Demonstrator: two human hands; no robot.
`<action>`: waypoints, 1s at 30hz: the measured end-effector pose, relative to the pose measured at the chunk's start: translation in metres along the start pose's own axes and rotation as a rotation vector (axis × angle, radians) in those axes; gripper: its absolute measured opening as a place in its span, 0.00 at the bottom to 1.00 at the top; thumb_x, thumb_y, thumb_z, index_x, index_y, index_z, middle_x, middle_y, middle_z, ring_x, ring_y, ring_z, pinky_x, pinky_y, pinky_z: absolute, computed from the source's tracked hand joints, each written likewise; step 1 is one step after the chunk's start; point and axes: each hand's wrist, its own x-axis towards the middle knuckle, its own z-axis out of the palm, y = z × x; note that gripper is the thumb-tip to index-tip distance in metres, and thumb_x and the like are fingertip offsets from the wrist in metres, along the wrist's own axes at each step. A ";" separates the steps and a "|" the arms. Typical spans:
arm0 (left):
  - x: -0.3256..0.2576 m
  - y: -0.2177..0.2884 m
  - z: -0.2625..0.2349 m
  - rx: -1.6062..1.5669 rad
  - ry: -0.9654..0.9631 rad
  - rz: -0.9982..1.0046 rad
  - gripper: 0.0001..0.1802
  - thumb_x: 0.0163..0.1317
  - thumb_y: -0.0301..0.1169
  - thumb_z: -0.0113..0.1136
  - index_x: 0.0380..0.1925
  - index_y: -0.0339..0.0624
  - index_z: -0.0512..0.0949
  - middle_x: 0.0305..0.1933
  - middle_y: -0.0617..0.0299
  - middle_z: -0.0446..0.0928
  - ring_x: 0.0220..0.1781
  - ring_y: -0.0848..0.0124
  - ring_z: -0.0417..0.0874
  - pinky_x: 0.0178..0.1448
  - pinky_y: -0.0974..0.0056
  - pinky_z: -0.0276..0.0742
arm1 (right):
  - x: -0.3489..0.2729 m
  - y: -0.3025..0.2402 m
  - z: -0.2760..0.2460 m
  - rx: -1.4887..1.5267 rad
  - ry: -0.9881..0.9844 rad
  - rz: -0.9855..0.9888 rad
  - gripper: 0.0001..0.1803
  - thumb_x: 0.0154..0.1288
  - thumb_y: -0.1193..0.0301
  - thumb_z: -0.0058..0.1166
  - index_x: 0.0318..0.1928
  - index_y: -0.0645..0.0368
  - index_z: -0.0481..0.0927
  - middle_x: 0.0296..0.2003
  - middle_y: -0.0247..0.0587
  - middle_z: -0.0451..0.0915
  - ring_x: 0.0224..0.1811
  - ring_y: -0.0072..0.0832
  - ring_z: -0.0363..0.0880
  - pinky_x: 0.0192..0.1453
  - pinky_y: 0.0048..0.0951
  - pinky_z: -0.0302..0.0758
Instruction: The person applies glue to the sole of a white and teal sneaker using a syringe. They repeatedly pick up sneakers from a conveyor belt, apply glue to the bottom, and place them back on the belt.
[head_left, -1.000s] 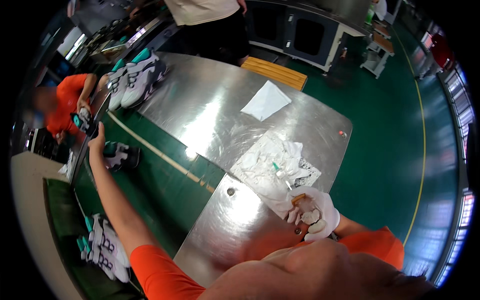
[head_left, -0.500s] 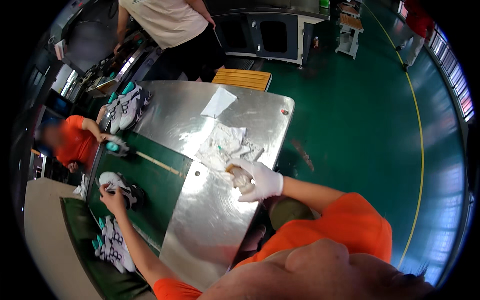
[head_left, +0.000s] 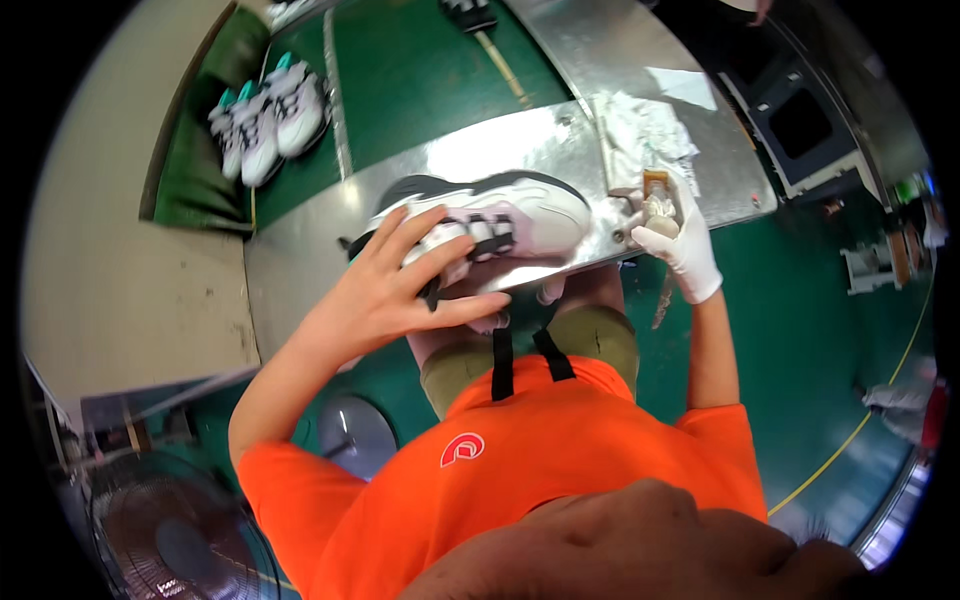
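A white and pale-pink sneaker [head_left: 545, 215] with black straps and a black-edged sole lies tilted on the metal table [head_left: 290, 240] before me. My left hand [head_left: 400, 270], bare, is over its ankle end. The fingers are spread across the upper, and the thumb stands apart below. At the table's right end, my right hand [head_left: 680, 245] wears a white glove. Its fingers curl around a small translucent whitish thing with a brown end [head_left: 657, 185], whose kind I cannot make out. A crumpled white cloth [head_left: 640, 135] is just beyond that hand.
Several similar sneakers [head_left: 270, 125] sit together at the far left by a green padded board [head_left: 205, 170]. A green conveyor belt [head_left: 420, 90] runs behind the table, with a dark shoe [head_left: 468, 14] on it. A black fan [head_left: 180, 540] stands at lower left, and a round stool [head_left: 355, 435] is near it.
My view has turned toward the left and down. My left hand has brought the sneaker from the belt onto the metal table. My right hand still holds the small thing.
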 end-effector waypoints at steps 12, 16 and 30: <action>-0.010 0.014 0.025 -0.620 0.212 -0.362 0.31 0.48 0.38 0.73 0.57 0.60 0.77 0.64 0.50 0.72 0.66 0.48 0.74 0.69 0.43 0.68 | -0.019 -0.031 -0.030 0.013 -0.158 0.090 0.46 0.48 0.66 0.68 0.67 0.64 0.63 0.47 0.47 0.78 0.41 0.31 0.83 0.41 0.26 0.79; -0.002 0.003 0.027 -0.155 0.139 -0.237 0.23 0.53 0.25 0.61 0.53 0.47 0.79 0.61 0.48 0.76 0.64 0.47 0.76 0.64 0.45 0.75 | -0.013 -0.018 -0.027 0.104 -0.070 -0.067 0.55 0.45 0.55 0.72 0.69 0.67 0.59 0.50 0.51 0.77 0.42 0.38 0.84 0.44 0.32 0.81; -0.027 0.009 0.036 0.009 0.273 -0.398 0.15 0.55 0.22 0.63 0.44 0.43 0.82 0.57 0.43 0.78 0.59 0.48 0.81 0.62 0.42 0.76 | 0.008 -0.030 -0.013 -0.485 -0.179 0.103 0.48 0.43 0.75 0.66 0.69 0.62 0.62 0.49 0.44 0.77 0.48 0.28 0.79 0.51 0.28 0.77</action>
